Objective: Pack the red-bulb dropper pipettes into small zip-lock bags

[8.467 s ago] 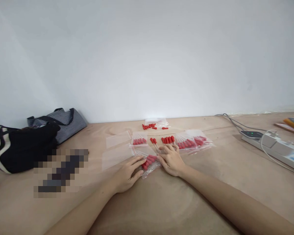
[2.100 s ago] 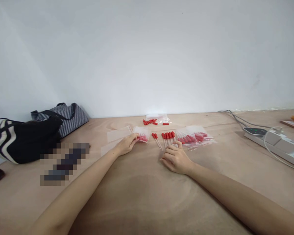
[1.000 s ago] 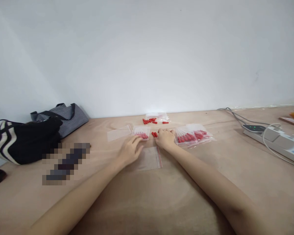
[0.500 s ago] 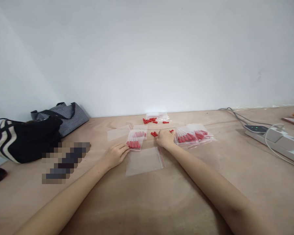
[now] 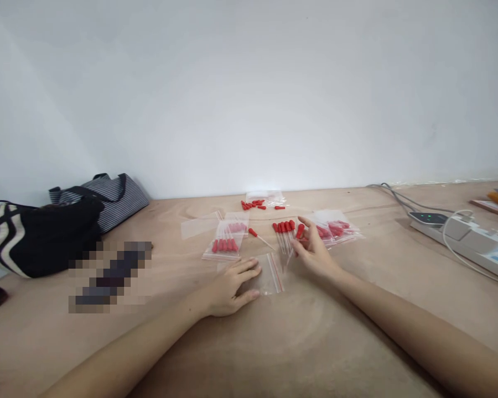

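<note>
My left hand (image 5: 236, 287) lies with fingers spread on a clear zip bag (image 5: 269, 279) that has a red strip near its right edge. Between the thumb and fingers of my right hand (image 5: 313, 251) is a dropper (image 5: 300, 230) with a red bulb, its clear stem pointing down toward the bag. Just left of that hand, several droppers (image 5: 283, 226) lie side by side, bulbs away from me. One more dropper (image 5: 253, 232) rests slantwise between these and a zip bag holding red-bulbed droppers (image 5: 224, 245).
Filled zip bags (image 5: 338, 228) overlap right of my right hand. Loose droppers (image 5: 253, 205) lie near the wall by more plastic. At left are a black bag (image 5: 62, 237), a striped bag (image 5: 122, 202) and a pixelated patch. A power strip (image 5: 460, 243) with cables sits at right.
My left hand moved right and toward me, from the filled bag onto the flat bag. My right hand shifted right, uncovering a row of droppers, and now holds one.
</note>
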The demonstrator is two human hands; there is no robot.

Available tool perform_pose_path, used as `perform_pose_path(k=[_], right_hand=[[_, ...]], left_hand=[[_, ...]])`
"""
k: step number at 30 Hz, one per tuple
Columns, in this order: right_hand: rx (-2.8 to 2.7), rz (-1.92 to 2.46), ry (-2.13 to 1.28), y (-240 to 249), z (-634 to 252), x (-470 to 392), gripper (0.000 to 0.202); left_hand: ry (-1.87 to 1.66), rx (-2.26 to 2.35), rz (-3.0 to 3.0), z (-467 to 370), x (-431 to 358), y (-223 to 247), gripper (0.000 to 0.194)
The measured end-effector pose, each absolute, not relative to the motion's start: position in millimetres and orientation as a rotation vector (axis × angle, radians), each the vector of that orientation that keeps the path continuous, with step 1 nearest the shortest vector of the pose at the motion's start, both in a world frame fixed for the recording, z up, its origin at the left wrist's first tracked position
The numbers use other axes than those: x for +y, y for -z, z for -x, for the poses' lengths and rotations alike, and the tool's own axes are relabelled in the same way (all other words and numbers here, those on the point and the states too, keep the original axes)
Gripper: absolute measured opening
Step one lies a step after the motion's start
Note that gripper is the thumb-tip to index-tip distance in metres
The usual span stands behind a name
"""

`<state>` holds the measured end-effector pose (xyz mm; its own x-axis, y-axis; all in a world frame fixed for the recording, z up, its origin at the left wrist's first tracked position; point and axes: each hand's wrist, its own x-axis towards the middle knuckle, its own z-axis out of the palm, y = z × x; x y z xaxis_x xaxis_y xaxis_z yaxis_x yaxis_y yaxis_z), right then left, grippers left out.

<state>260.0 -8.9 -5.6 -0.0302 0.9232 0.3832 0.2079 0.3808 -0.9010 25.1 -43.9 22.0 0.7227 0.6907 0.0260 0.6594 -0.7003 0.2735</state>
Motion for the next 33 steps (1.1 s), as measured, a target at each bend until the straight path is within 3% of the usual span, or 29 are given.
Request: perform_pose_path(k=[5, 10, 18, 24, 33], right_hand=[[-1.32, 1.025, -0.918, 14, -270, -14, 0.04], [-1.299, 1.068, -0.918, 21, -265, -13, 0.039], [-1.318, 1.056, -0.924, 25, -258, -16, 0.037], [-1.335, 1.057, -0.909, 27, -258, -16, 0.036], [-1.292, 1.049, -0.997, 21, -256, -21, 0.037]], left_hand=[[-0.38, 1.164, -2.581, -32, -50, -28, 0.039], [-0.314, 1.223, -2.533, -48, -52, -18, 0.082], [-0.314, 1.246, -2.511, -45, -53, -10, 0.076], [-0.306, 1.226, -2.487, -45, -51, -10, 0.09], [-0.302, 1.259, -2.469, -46, -51, -10, 0.086]])
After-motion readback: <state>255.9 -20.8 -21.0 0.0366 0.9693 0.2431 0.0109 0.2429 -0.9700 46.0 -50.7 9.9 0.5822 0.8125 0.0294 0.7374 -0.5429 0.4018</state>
